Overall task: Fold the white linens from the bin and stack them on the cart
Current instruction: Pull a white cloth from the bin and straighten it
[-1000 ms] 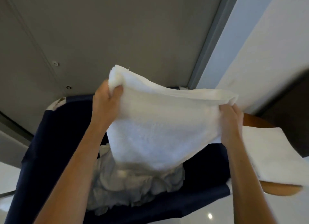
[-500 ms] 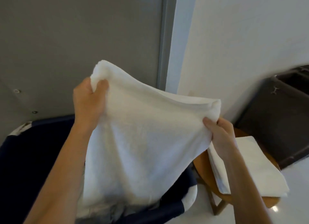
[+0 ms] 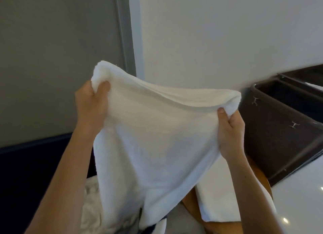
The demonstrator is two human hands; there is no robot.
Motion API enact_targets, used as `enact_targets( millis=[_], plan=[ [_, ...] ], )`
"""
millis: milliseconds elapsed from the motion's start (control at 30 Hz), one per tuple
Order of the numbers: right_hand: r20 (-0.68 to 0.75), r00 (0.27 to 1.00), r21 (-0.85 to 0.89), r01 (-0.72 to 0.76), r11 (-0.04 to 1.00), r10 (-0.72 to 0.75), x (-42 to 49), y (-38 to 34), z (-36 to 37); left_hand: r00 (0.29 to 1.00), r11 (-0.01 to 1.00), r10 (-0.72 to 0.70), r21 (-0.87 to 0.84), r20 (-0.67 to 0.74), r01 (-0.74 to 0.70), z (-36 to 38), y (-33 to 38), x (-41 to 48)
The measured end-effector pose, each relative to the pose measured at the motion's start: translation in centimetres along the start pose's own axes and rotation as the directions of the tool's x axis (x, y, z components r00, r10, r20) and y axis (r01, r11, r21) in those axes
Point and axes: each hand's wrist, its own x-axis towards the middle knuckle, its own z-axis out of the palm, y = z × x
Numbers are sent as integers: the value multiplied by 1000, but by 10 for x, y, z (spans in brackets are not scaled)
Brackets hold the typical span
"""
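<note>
**White towel held up and spread between both hands**

A white terry towel (image 3: pixel 157 137) fills the centre of the view, held in the air by its two top corners. Its upper edge sags in a shallow curve between the grips. The cloth hangs loosely, soft and slightly fuzzy, with gentle vertical folds, and its lower end drops toward 6 o'clock.

At 9 o'clock, behind the left forearm, is the dark navy bin (image 3: pixel 35 163). Crumpled white linens (image 3: pixel 90 212) lie in it at 7 o'clock, partly hidden by the towel.

A dark brown container (image 3: pixel 279 143) stands at 3 o'clock against the white wall.

At 5 o'clock a flat folded linen (image 3: pixel 215 190) lies on a wooden worktop (image 3: pixel 189 205), partly covered by the towel and the right forearm.

The left hand (image 3: pixel 90 108) clutches the towel's bunched corner at 10 o'clock, fingers curled round it. The right hand (image 3: pixel 229 129) pinches the opposite corner at 3 o'clock, thumb on the near face.
</note>
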Motion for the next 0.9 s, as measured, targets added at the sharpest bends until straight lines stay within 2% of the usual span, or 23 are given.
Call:
enact_targets(
  millis=[267,500,900],
  plan=[
    [-94,981,-40,166,985,-169,143,-2,-70,999,987,-5,-162,51,13,165,18,27],
    [-165,946,-101,266,959,-279,257,5,-117,994,982,25,-188,102,-6,288,29,57],
    [-165,932,-133,304,943,-323,336,27,-152,997,977,65,-205,44,-54,366,38,63]
  ],
)
